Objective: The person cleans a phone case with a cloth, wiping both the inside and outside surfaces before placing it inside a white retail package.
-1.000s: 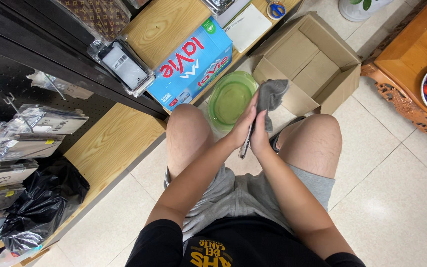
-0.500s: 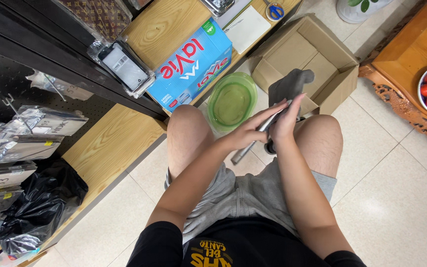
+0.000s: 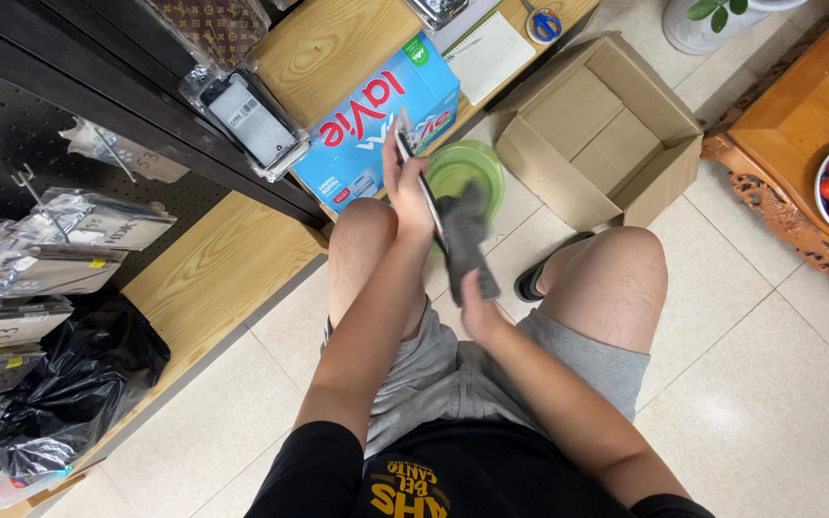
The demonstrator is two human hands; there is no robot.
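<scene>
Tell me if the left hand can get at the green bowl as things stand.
Probably yes: the left hand is right beside the green bowl, nothing between, but it holds a thin phone-like slab.

Matt grey cloth [image 3: 467, 240], glossy slim phone [image 3: 418, 177], plain brown cardboard box [image 3: 599, 125].

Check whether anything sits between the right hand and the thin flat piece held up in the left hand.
Only the grey cloth: the right hand presses it against the flat piece gripped by the left hand. Nothing else intervenes.
</scene>
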